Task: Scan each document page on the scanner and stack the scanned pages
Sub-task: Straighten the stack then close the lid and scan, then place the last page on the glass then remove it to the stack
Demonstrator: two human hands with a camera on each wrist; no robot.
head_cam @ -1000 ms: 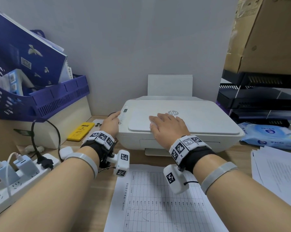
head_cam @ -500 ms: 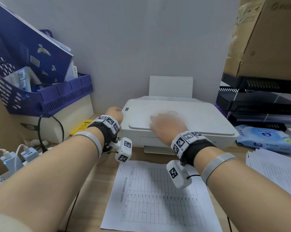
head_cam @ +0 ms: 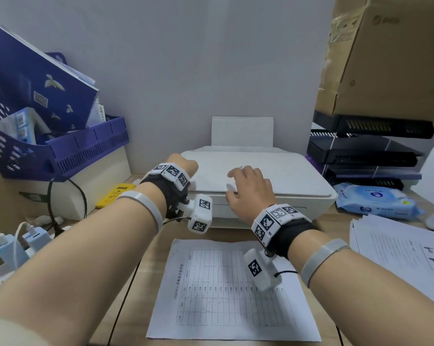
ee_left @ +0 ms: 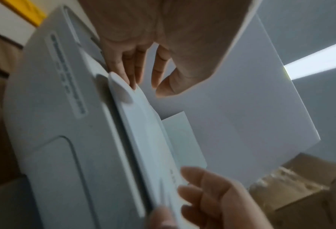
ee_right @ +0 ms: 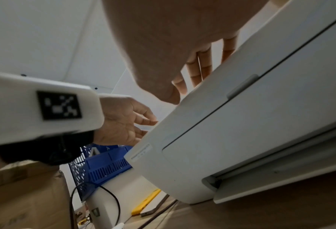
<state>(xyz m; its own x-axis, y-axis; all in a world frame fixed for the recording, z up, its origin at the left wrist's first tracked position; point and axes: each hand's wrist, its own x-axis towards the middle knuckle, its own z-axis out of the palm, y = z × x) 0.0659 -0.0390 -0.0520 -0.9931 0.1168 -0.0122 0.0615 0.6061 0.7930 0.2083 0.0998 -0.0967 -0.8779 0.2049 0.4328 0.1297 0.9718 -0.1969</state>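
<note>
I have both hands spread: my left hand (head_cam: 183, 166) at the scanner (head_cam: 273, 181) lid's left corner, my right hand (head_cam: 248, 186) flat on its front edge; a page (head_cam: 211, 308) lies on the counter (head_cam: 333, 228)

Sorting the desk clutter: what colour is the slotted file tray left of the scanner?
Blue-purple file tray, clearest in the head view.

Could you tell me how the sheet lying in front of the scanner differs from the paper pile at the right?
The table-form sheet is a single page, printed with a ruled grid; the paper pile holds several sheets bearing lines of text. The sheet lies between the person's forearms; the pile is cut off by the right edge. Both are white and lie flat on the wooden desk.
</note>
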